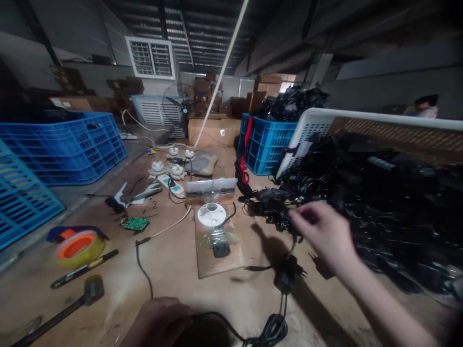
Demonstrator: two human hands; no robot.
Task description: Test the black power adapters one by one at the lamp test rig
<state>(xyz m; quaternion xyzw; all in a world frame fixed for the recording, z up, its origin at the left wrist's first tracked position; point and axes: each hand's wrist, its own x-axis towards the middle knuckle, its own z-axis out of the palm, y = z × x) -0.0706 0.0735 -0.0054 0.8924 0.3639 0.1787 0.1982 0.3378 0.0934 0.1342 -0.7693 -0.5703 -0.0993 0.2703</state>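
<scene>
My right hand [323, 233] reaches over the table's right side, thumb and forefinger closed together beside a tangle of black cables [269, 205]. Whatever lies between those fingertips is hard to make out. Below it is a black power adapter [285, 275] with plug prongs, and a short cord runs up from it towards the hand. A coiled black cord [271, 330] lies at the bottom edge, and its free run leads to my left hand [159, 320], whose curled, dark fingers close on it. Between the hands, a white round lamp socket [211, 214] and a black outlet [220, 248] are taped to a board [204, 267].
Black adapters [379, 193] heap in a white crate [379, 115] at right. Blue crates [65, 149] stand left, another blue crate [267, 144] behind. Around the left side lie a green circuit board [135, 223], tape roll [79, 246], pen [85, 269], hammer [94, 289] and power strip [171, 187].
</scene>
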